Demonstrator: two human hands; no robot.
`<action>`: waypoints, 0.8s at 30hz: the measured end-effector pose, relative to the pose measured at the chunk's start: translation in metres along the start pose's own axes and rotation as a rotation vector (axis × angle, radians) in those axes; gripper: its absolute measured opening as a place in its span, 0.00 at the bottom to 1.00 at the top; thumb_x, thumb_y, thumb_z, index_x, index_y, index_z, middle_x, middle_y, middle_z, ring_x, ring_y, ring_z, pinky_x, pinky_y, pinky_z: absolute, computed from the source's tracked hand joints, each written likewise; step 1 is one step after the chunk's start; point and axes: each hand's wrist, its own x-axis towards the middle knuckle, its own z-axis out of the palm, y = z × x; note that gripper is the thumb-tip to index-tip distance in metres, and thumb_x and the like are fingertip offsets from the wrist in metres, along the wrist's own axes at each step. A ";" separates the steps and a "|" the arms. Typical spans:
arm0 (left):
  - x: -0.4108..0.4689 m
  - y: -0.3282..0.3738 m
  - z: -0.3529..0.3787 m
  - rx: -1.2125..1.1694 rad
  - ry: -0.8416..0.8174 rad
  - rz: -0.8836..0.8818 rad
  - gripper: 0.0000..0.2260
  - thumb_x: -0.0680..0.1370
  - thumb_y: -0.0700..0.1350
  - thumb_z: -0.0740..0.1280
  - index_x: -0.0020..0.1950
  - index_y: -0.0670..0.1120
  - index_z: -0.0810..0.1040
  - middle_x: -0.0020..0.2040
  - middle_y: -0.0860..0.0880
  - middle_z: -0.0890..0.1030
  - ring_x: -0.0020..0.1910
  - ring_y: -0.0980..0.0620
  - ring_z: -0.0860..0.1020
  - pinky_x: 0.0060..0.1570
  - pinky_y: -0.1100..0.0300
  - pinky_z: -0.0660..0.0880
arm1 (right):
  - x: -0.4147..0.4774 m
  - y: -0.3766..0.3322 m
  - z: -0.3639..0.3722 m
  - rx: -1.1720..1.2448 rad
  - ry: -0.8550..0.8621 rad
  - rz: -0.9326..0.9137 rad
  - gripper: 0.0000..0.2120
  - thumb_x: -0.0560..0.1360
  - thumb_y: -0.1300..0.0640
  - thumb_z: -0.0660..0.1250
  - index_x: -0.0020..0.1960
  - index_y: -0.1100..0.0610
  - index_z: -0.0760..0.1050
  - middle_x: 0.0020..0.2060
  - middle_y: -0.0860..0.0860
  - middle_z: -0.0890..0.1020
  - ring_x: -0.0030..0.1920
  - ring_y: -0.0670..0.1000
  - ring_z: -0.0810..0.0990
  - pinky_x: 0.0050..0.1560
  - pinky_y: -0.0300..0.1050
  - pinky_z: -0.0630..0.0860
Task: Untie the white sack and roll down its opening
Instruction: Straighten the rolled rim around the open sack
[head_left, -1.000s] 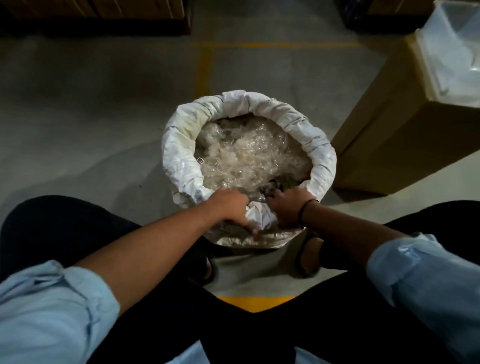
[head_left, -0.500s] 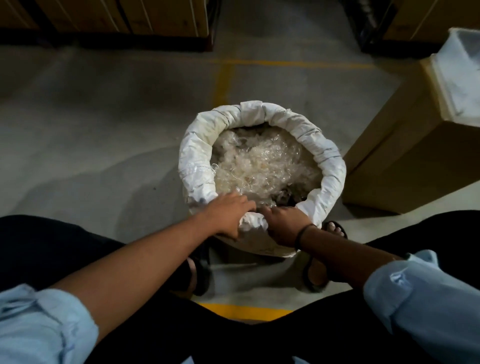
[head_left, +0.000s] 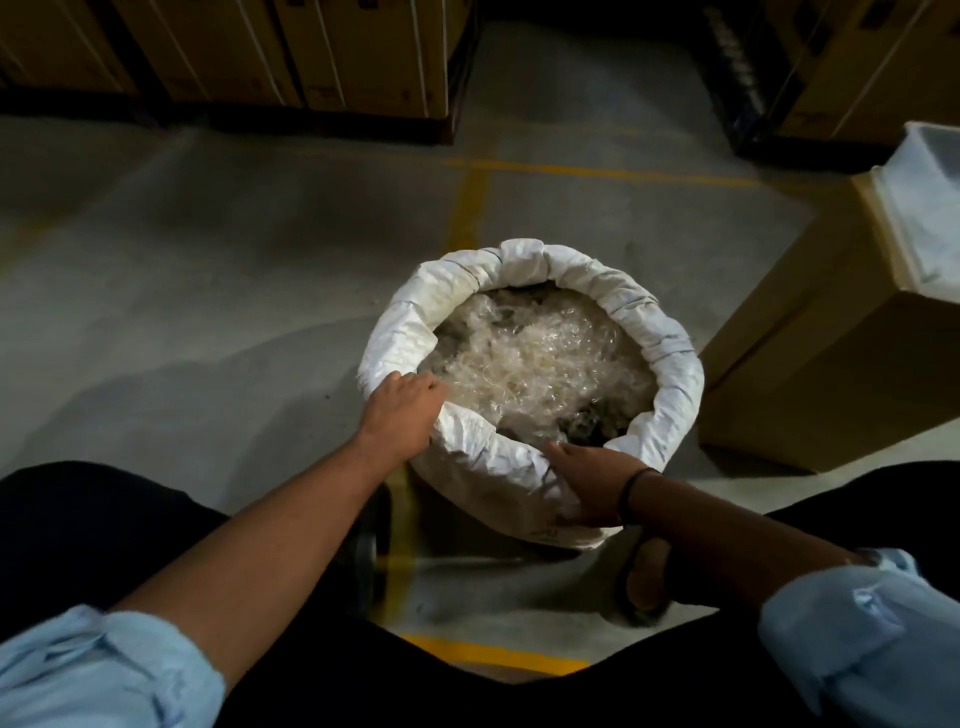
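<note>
From the head view I see the white sack (head_left: 524, 270) standing open on the concrete floor (head_left: 218, 291), directly ahead between my knees, its mouth rolled into a thick collar around most of the rim. It is filled with a pale tangle of clear plastic shreds (head_left: 535, 358). My left hand (head_left: 400, 410) sits at the near-left edge of the collar, fingers curled over the fabric and closed on it. My right hand (head_left: 587, 483) lies on the near-right part of the rim, palm pressed flat against the loose, less rolled cloth, fingers spread toward the centre; I cannot tell whether it is pinching anything. The two hands are apart, with a stretch of sack edge between them. A cardboard box (head_left: 831, 353) with a clear liner stands just right of the sack
</note>
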 end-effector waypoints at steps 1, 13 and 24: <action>0.000 0.002 -0.004 0.018 -0.050 0.004 0.22 0.71 0.43 0.71 0.63 0.47 0.71 0.61 0.46 0.76 0.59 0.46 0.76 0.59 0.53 0.67 | -0.002 0.002 -0.004 0.016 -0.022 -0.016 0.47 0.70 0.37 0.69 0.78 0.52 0.47 0.67 0.54 0.73 0.64 0.57 0.76 0.59 0.51 0.76; 0.018 0.029 -0.119 -0.301 -0.094 0.370 0.22 0.73 0.65 0.69 0.65 0.62 0.72 0.64 0.61 0.76 0.64 0.56 0.70 0.65 0.52 0.70 | -0.026 0.083 -0.114 -0.113 0.023 0.149 0.24 0.75 0.41 0.65 0.66 0.53 0.72 0.63 0.53 0.77 0.63 0.56 0.75 0.63 0.49 0.72; 0.113 0.084 -0.069 -0.554 -0.324 0.296 0.15 0.76 0.55 0.70 0.62 0.56 0.78 0.59 0.57 0.80 0.54 0.56 0.78 0.55 0.55 0.78 | 0.024 0.095 -0.085 -0.005 0.067 0.217 0.20 0.74 0.42 0.64 0.64 0.48 0.72 0.61 0.52 0.78 0.62 0.55 0.76 0.61 0.53 0.75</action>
